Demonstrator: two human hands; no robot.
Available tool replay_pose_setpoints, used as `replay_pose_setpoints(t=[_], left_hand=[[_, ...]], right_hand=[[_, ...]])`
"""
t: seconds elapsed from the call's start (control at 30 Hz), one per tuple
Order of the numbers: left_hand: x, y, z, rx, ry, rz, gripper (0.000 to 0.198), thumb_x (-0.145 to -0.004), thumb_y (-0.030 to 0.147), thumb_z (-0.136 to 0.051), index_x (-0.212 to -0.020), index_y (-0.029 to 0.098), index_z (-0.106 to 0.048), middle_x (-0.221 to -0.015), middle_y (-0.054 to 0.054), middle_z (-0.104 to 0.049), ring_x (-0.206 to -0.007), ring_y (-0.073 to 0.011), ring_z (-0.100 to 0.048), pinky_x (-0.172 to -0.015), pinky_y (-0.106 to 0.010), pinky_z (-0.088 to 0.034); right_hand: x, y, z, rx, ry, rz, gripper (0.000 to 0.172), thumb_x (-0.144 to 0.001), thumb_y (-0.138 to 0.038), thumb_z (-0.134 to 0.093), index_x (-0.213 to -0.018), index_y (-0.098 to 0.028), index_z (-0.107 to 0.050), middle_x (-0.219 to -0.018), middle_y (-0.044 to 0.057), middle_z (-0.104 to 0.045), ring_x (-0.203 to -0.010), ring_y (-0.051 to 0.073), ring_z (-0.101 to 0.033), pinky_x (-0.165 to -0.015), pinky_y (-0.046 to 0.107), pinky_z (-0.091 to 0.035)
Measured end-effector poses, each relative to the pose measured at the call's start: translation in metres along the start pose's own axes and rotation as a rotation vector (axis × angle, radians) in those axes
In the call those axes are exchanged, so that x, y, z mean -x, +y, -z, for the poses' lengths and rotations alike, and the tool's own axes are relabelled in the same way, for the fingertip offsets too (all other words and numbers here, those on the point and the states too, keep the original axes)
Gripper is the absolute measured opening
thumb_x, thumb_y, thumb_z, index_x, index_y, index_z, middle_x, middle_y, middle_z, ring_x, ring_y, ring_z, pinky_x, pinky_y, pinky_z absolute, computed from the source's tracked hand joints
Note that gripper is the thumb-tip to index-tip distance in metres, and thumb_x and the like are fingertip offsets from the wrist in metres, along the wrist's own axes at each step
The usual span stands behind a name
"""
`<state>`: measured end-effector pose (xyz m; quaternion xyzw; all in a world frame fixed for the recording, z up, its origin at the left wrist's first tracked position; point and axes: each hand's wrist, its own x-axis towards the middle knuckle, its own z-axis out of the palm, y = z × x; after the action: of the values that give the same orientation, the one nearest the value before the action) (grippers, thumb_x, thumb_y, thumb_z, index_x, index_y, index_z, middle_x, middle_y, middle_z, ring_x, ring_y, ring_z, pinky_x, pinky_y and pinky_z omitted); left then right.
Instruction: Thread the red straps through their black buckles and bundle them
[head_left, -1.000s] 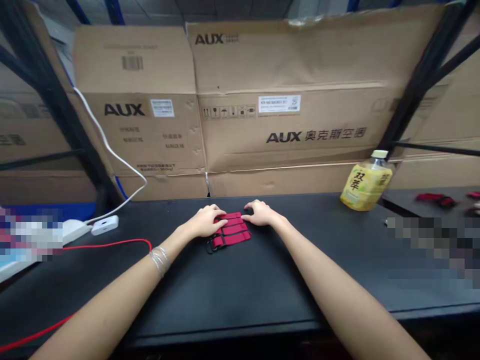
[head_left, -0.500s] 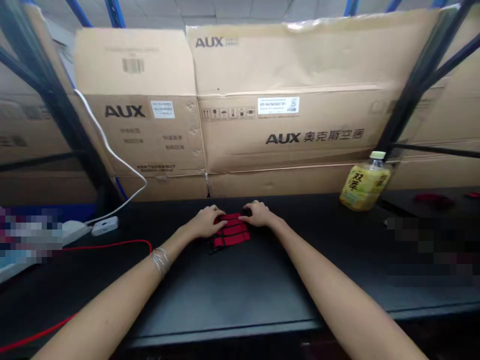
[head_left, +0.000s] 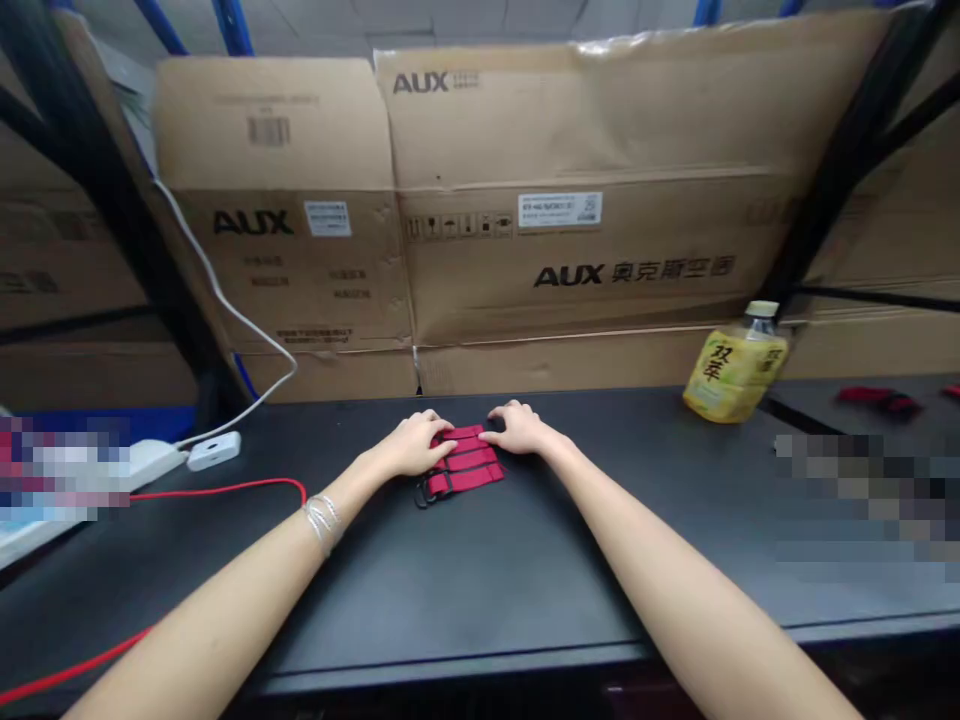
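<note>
Free passage over the tabletop (head_left: 465, 580) nearside of the red straps (head_left: 474, 479), cardboard boxes (head_left: 645, 225) a barrier behind.

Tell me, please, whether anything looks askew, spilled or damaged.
No spill or clear damage shows. The yellow-labelled plastic bottle seems to lean right, but the black metal post behind it does too: probably lens distortion. The red fabric straps lie neatly at the left hand and right hand.

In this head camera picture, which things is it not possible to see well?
In the head view:
Red straps: left ends partly hidden by the left hand.
Right hand: its grip is too small to judge.
Left carton: smallest print blurred.
Red cable: cut off by left edge.
</note>
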<state>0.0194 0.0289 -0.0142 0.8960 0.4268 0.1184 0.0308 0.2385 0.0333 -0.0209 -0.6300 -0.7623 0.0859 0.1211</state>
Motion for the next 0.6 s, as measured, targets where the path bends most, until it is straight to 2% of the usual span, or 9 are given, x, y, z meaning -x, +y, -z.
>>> replay_pose_setpoints(t=[0.4, 0.5, 0.6], left_hand=[[-0.001, -0.001, -0.002, -0.011, -0.009, 0.015, 0.045, -0.085, 0.05, -0.04, -0.113, 0.021, -0.058, -0.107, -0.01, -0.055, -0.098, -0.0229, -0.053, -0.089, -0.033, -0.04], [-0.001, -0.002, -0.002, -0.01, -0.004, 0.012, 0.045, -0.085, 0.05, -0.04, -0.113, 0.021, -0.058, -0.107, -0.009, -0.055, -0.098, -0.0233, -0.052, -0.089, -0.034, -0.04], [0.0, -0.003, -0.002, -0.013, 0.003, 0.013, 0.044, -0.085, 0.05, -0.04, -0.112, 0.021, -0.059, -0.106, -0.009, -0.055, -0.098, -0.0232, -0.052, -0.088, -0.034, -0.041]], right_hand=[[0.001, 0.001, 0.0, 0.017, -0.008, 0.0, 0.056, -0.074, -0.057, -0.055, -0.118, -0.021, -0.056, -0.121, 0.014, -0.048, -0.111, 0.031, -0.045, -0.091, 0.039, -0.037], [0.002, -0.004, 0.014, 0.023, -0.039, -0.007, 0.055, -0.076, -0.056, -0.054, -0.119, -0.021, -0.055, -0.122, 0.015, -0.049, -0.112, 0.031, -0.046, -0.091, 0.042, -0.036], [0.032, -0.024, 0.042, 0.014, 0.033, 0.017, 0.055, -0.076, -0.053, -0.057, -0.118, -0.017, -0.055, -0.119, 0.017, -0.052, -0.111, 0.032, -0.047, -0.092, 0.047, -0.034]])
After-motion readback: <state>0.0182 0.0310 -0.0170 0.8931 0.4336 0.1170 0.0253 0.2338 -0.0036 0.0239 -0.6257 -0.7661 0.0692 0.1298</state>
